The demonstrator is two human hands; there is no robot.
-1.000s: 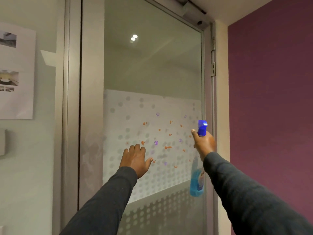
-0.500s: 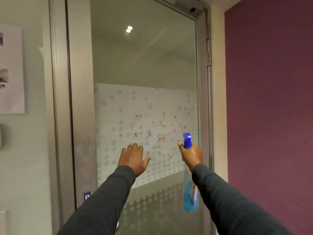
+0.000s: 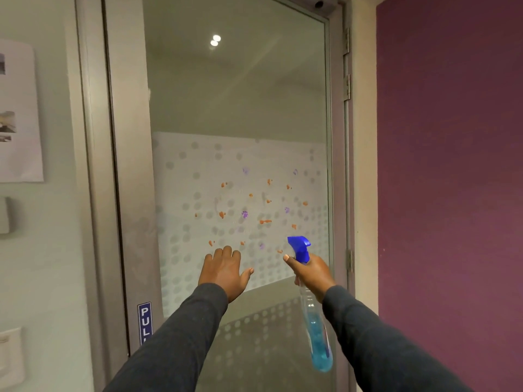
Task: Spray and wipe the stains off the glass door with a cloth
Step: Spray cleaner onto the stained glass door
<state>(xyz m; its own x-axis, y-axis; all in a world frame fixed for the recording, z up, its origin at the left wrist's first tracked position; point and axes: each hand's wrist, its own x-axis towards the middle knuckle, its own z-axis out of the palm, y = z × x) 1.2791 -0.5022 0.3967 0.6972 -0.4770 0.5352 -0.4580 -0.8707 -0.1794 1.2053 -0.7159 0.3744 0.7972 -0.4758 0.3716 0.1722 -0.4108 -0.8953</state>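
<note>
Fingers of the right hand (image 3: 312,274) wrap the spray bottle (image 3: 318,335), hiding its neck, while the left hand (image 3: 225,271) lies spread toward the stained glass door (image 3: 240,108).

— What sort of place is this?

— An office or some public building, by the look of it, rather than a home. The glass door (image 3: 235,108) that the spray bottle (image 3: 314,315) is raised to sits in a grey metal frame (image 3: 93,165), with a frosted band of dots (image 3: 198,176) just above the grip.

— Anything else?

— Low to the left of the grip, a blue sign (image 3: 144,322) on the door reads "PULL". Far left of it, a printed sheet with photographs (image 3: 17,114) is stuck to the pale wall. To the right of the grip stands a plain plum-coloured wall (image 3: 452,165), and high above it sits a door closer (image 3: 325,4).
</note>
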